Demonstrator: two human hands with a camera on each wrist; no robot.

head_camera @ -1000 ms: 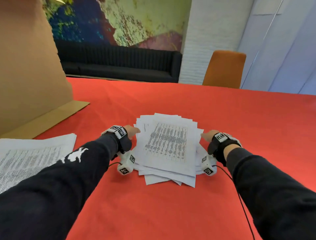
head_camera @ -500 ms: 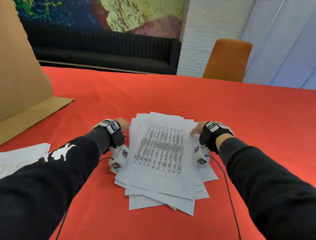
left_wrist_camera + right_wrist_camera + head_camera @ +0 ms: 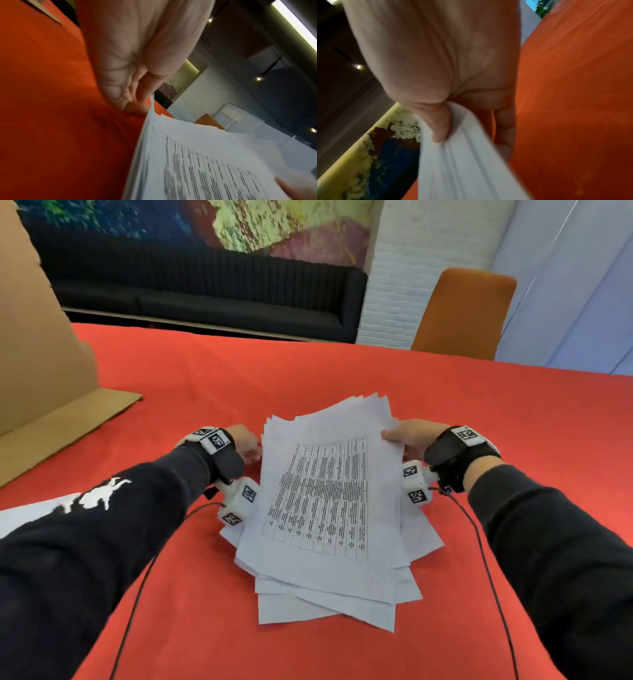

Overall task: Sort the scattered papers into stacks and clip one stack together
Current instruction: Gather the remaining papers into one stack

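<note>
A second sheaf [image 3: 30,513] lies at the far left edge of the red table [image 3: 205,378]. The left hand [image 3: 246,444] curls its fingers against the left edge of the loose paper pile [image 3: 325,501] at the table's middle; whether they grip cannot be told. The right hand [image 3: 416,436] pinches the pile's far right corner, thumb on top, that end raised.

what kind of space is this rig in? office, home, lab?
Most likely an office meeting room or lounge: a large table under a red cloth, a black sofa along the wall below a painted mural, an orange chair at the far edge.
</note>
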